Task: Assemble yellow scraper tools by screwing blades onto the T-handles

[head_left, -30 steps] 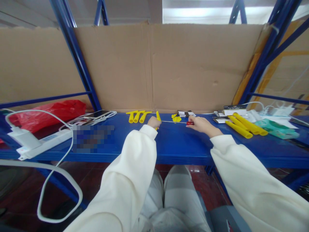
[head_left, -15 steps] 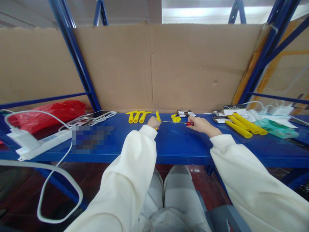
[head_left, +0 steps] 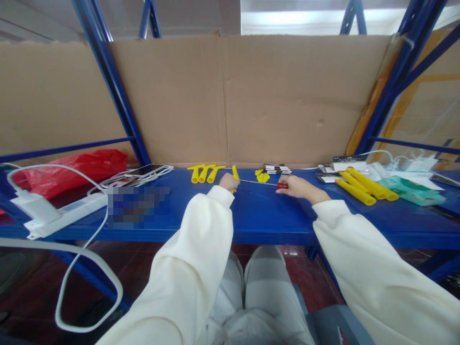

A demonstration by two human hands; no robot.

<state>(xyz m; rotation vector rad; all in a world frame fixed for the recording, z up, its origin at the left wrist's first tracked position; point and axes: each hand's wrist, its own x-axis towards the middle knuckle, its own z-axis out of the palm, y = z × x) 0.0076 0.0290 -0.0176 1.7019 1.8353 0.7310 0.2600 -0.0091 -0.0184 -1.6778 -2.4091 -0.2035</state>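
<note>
My left hand is closed round a yellow piece, whose upper end sticks up above the fingers. My right hand grips the red handle of a screwdriver. The thin metal shaft runs left, and its tip meets the yellow piece at my left hand; the exact contact is hidden. Three yellow T-shaped pieces lie side by side left of my left hand. Small flat yellow parts rest behind the shaft, beside a stack of black-and-white packets.
Several yellow tubes lie at the right near white boxes and a green packet. On the left are a red bag, a white power strip, cables and a phone. Cardboard stands behind the blue table.
The fingers of my right hand have shifted slightly on the red handle. My left hand and the yellow piece look unmoved.
</note>
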